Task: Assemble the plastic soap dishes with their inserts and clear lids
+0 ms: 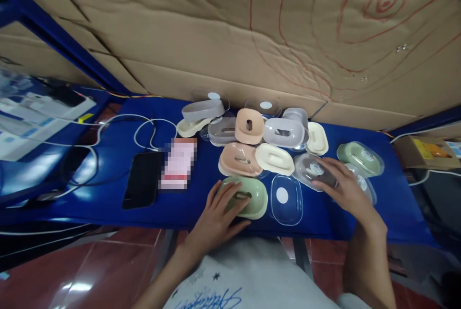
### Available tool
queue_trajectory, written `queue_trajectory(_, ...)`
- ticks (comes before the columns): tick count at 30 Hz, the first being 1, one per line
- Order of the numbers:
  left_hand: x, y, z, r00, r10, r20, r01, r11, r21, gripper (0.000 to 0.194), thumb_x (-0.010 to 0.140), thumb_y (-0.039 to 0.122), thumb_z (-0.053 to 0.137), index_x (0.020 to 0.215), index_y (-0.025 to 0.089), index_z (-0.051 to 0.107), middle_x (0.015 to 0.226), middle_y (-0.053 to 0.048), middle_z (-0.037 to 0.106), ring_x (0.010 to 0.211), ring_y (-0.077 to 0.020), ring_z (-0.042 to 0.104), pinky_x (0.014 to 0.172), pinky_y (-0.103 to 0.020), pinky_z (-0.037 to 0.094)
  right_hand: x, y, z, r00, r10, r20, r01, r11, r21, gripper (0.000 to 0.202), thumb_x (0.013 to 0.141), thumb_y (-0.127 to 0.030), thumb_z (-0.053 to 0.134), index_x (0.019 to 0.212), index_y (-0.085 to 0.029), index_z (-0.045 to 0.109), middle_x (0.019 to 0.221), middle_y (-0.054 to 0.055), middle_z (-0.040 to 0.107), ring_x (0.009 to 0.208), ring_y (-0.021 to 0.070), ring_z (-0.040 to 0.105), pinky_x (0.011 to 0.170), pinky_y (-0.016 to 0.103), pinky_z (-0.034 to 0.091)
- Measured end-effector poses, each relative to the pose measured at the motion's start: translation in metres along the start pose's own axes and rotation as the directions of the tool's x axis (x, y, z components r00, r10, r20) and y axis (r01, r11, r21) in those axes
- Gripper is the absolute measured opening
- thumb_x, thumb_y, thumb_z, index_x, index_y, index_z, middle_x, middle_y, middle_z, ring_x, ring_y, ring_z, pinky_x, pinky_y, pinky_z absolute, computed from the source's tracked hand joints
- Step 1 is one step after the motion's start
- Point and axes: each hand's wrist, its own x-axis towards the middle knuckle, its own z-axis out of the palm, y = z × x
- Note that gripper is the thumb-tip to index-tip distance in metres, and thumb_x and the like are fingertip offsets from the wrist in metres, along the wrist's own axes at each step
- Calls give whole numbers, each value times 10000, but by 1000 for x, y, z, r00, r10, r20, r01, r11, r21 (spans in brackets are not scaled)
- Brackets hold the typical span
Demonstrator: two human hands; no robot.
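My left hand (pixel 222 210) lies with spread fingers over a light green oval soap dish (pixel 257 198) near the table's front edge. Its fingertips reach into the dish, by the slot in the bottom. My right hand (pixel 344 186) has thumb and fingers around the right end of a grey soap dish (pixel 306 169) under a clear lid with a round sticker. Between the hands lies a loose clear lid (pixel 287 208) with a white round label. Just behind are a pinkish dish (pixel 239 157) and a cream oval insert (pixel 275 159).
Farther back are an orange-tan dish (pixel 248 126), a pale lilac dish (pixel 284 132) and a grey dish (pixel 203 109). A lidded green dish (pixel 360 157) stands right. A black phone (pixel 142 181) and white cables (pixel 108 121) lie left. Cardboard (pixel 198 54) walls the back.
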Motion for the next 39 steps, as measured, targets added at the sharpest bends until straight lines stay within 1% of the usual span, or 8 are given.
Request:
queue_trajectory(5, 11, -3, -1, 999, 40, -4, -40, 999, 5, 358, 1009, 313, 722, 1351, 231, 654, 1540, -155, 590, 1427, -336, 557, 1273, -619, 356, -1, -3, 8, 994, -25, -107, 15, 995, -95, 525, 1083, -540, 540, 1532, -277, 604, 1521, 140, 646, 1441, 358, 588, 1194, 603, 480)
queue_trajectory(9, 15, -6, -2, 997, 76, -3, -76, 997, -9, 333, 1016, 338, 718, 1324, 226, 657, 1507, -144, 614, 1408, -320, 570, 1260, -583, 382, -4, -3, 12, 997, -22, -77, 12, 991, -132, 598, 1050, -586, 592, 1570, -293, 565, 1590, 139, 587, 1443, 359, 587, 1174, 595, 499)
queue_trajectory(12, 16, -8, -1, 996, 88, -11, -88, 996, -16, 316, 1026, 346, 702, 1311, 219, 654, 1476, -152, 633, 1380, -322, 588, 1231, -588, 415, -1, -5, 10, 997, -19, -70, 13, 997, -82, 512, 1100, -493, 516, 1559, -276, 583, 1524, 128, 650, 1416, 330, 617, 1173, 552, 510)
queue_trajectory(18, 15, -10, 0, 995, 94, -17, -95, 994, -49, 278, 1040, 351, 684, 1281, 213, 659, 1432, -147, 668, 1367, -304, 614, 1234, -586, 414, -3, -25, 16, 964, 7, -266, -70, 972, -225, 391, 1096, -412, 510, 1389, -251, 712, 1344, 143, 747, 1242, 357, 697, 1099, 568, 517)
queue_trajectory(24, 15, -11, 0, 997, 82, -4, -82, 993, -82, 265, 1023, 346, 712, 1259, 230, 677, 1404, -112, 704, 1348, -283, 638, 1286, -551, 367, -20, -45, 37, 997, 6, -77, -30, 949, -315, 463, 1099, -443, 529, 1487, -211, 632, 1389, 157, 734, 1242, 364, 709, 1021, 530, 555)
queue_trajectory(32, 16, -12, 1, 996, 86, 13, -84, 991, -99, 256, 1029, 368, 712, 1241, 226, 689, 1389, -97, 722, 1336, -270, 644, 1307, -544, 338, -15, -54, 21, 985, 60, -163, -82, 988, -133, 434, 1107, -435, 510, 1474, -241, 636, 1308, 145, 768, 1167, 344, 739, 997, 514, 555)
queue_trajectory(35, 16, -12, 2, 995, 95, 29, -92, 990, -109, 252, 1035, 370, 708, 1245, 232, 693, 1389, -79, 732, 1328, -259, 650, 1329, -545, 302, -8, -80, 14, 980, -27, -195, 11, 996, -86, 445, 1099, -344, 528, 1538, -294, 575, 1383, 121, 740, 1229, 326, 713, 1034, 499, 536)
queue_trajectory(39, 15, -12, 4, 988, 150, 46, -145, 984, -101, 289, 1025, 412, 738, 1256, 242, 702, 1370, -49, 750, 1313, -235, 666, 1375, -556, 207, 28, -110, 17, 965, -242, -105, 230, 966, -119, 519, 1076, -257, 564, 1583, -358, 530, 1476, 57, 700, 1333, 299, 670, 1168, 519, 461)
